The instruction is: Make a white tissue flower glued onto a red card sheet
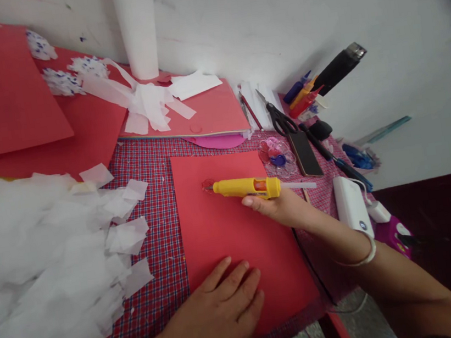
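A yellow hot glue gun (236, 188) is gripped in my right hand (282, 206), with a whitish glue stick (300, 185) poking out of its back end. Its nozzle meets a sheet of red paper (229, 229) near the upper left, where a small ring of clear glue (208, 185) shows. My left hand (223, 308) lies flat on the lower part of the same sheet, fingers stretched out and holding nothing. A black cord runs down along the sheet's right side.
Left of the sheet lies a big heap of white tissue squares (53, 252). Red sheets with crumpled paper tufts (66, 82) are behind it. To the right are a paint palette (277, 156), scissors (281, 120), a phone (305, 153) and a white power bank (352, 205). A wall rises behind.
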Motion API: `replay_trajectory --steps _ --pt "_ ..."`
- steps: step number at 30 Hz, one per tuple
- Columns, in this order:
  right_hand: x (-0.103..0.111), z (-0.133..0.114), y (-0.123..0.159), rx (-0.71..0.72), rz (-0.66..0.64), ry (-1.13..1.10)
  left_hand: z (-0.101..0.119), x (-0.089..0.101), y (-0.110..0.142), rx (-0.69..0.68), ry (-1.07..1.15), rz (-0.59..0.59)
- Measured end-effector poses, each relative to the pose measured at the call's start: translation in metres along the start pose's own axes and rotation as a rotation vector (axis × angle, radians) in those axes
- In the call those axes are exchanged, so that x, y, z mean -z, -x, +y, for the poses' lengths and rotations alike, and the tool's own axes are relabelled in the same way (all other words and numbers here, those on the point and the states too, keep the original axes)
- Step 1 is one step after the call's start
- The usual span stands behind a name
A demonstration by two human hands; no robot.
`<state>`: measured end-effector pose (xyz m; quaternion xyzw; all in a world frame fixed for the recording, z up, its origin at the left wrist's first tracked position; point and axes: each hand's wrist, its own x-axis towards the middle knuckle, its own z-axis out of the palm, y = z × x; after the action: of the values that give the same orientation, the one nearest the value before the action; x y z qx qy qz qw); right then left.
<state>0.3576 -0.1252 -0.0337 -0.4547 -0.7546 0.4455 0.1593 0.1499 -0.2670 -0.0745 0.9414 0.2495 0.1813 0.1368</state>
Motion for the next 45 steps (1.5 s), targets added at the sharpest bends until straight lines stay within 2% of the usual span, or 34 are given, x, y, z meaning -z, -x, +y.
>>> replay_trajectory --steps 5,15,27,36,45 --pt "0.002 -0.003 0.003 -0.003 -0.022 -0.007 0.001 0.003 -0.001 0.019 0.015 -0.028" --pt "0.001 0.001 0.019 -0.077 0.000 0.029 -0.001 -0.008 0.000 -0.003 0.009 -0.036" --pt "-0.003 -0.003 -0.003 -0.008 0.017 0.011 0.002 0.004 -0.001 0.018 0.044 -0.042" --pt "-0.003 0.001 -0.006 -0.048 0.092 0.019 0.001 0.004 -0.001 0.018 0.043 -0.057" --pt "0.000 0.007 -0.007 -0.084 0.121 -0.018 0.001 0.001 0.001 0.009 0.020 -0.023"
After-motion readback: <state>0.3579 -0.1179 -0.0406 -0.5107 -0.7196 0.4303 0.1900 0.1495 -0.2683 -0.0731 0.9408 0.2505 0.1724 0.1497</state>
